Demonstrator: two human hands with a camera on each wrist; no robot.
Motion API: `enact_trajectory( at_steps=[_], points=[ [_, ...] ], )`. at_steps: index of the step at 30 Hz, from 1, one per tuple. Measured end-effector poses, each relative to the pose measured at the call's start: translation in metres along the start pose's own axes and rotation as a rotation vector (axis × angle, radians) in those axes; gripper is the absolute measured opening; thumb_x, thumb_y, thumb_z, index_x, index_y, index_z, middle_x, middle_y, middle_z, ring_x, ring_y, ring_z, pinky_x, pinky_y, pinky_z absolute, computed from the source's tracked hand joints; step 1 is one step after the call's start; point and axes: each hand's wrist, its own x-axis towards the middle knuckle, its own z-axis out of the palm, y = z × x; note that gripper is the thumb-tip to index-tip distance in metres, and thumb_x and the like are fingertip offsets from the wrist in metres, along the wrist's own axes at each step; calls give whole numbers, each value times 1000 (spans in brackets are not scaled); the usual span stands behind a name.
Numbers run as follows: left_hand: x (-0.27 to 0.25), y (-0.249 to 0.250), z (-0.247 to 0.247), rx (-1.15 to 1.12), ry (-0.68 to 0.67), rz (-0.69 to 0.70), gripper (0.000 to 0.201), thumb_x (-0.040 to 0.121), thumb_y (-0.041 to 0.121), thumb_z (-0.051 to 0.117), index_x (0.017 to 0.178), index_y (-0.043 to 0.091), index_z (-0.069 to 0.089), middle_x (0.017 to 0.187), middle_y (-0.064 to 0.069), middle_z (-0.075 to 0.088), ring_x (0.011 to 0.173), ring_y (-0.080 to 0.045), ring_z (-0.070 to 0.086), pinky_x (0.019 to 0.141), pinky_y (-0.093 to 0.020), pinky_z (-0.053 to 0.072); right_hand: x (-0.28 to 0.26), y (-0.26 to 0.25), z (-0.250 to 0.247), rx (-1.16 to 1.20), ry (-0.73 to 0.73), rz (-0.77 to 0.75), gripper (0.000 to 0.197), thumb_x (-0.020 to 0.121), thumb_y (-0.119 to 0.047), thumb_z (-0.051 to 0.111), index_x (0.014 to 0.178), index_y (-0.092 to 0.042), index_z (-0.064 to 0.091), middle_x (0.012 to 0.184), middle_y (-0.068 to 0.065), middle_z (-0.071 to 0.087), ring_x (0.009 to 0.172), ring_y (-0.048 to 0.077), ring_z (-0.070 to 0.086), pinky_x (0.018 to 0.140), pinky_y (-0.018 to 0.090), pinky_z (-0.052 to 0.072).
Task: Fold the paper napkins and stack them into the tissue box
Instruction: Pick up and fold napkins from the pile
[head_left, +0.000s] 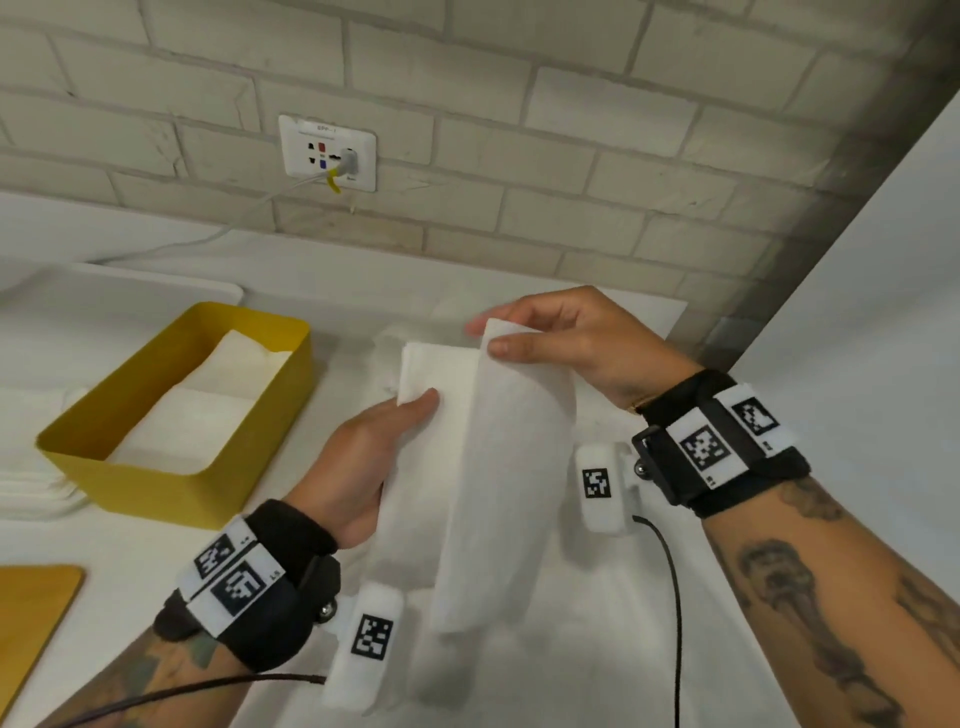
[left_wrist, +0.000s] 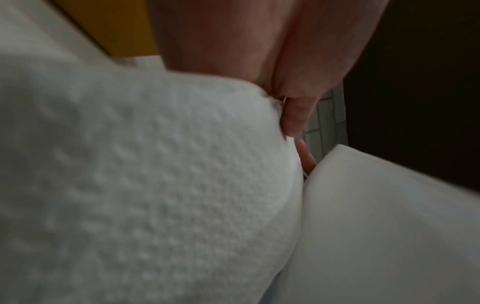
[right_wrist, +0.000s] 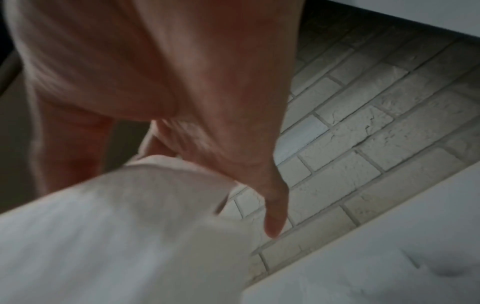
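Both hands pinch napkin (head_left: 498, 447) edges, yellow box (head_left: 171, 415) left.

The tissue box (head_left: 176, 405) stands on the table (head_left: 597, 623), left of both hands, with folded napkins (head_left: 208, 410) inside. The left hand (head_left: 363, 457) and right hand (head_left: 576, 343) hold 1 napkin (head_left: 498, 467) above the table. A socket (head_left: 327, 153) sits on the wall (head_left: 571, 130) behind.
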Motion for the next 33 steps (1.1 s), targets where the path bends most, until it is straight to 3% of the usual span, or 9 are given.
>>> enact_trajectory(
  at_steps=[3,6,10,14,16,19,24,28,33],
  points=[
    [-3,-11,5,-12,-37,-24,43,101,32,51,133,7,62,123,-15,73,109,-32,72,86,-42,57,9,11,14,-20,113,74,11,84,-17,81,81,-11,72,79,-2,72,72,9,67,67,21,53],
    [-5,-19,5,-77,-30,-56,45,103,40,48,133,10,62,125,-14,72,113,-31,71,92,-45,53,14,24,26,-83,133,161,13,82,-20,83,76,-17,72,74,-5,72,67,6,66,66,22,52],
    [-5,-26,4,-94,-10,-49,49,103,47,45,131,12,63,125,-13,72,115,-30,70,97,-44,52,12,41,42,-91,142,219,16,80,-27,85,84,-16,74,81,-4,74,72,8,69,73,27,55],
    [-3,-31,-1,-70,-4,-47,40,101,26,55,133,4,62,123,-17,72,113,-34,70,96,-45,54,4,58,46,-17,385,281,37,78,-46,84,104,-24,69,104,-4,72,95,11,68,86,29,54],
    [-1,-30,-3,-82,22,-38,37,101,23,55,130,3,63,121,-17,73,111,-35,71,94,-44,55,-9,66,46,161,447,411,52,76,-55,82,115,-26,64,112,-4,71,100,13,69,85,33,56],
    [0,-30,-3,-105,15,-24,35,103,24,52,130,5,63,122,-15,73,111,-32,72,93,-44,55,-31,81,55,457,341,513,61,75,-55,80,121,-17,66,108,0,76,94,17,72,73,34,57],
    [2,-33,-2,-117,30,-39,40,104,33,50,131,7,64,124,-13,73,114,-30,71,97,-44,52,-41,84,67,690,554,334,12,91,-16,73,100,-8,72,100,4,77,93,20,73,71,31,58],
    [2,-31,-6,-121,75,3,38,105,33,49,129,9,66,120,-12,75,109,-28,73,90,-43,55,-47,72,50,698,698,204,4,93,-10,68,97,-11,66,96,3,77,89,18,72,70,30,58],
    [5,-19,-10,-111,116,30,41,106,39,47,129,10,67,122,-10,74,113,-27,71,99,-43,52,-77,29,25,585,416,40,22,75,-17,73,96,-12,74,96,12,78,84,22,75,69,30,62]
  ],
)
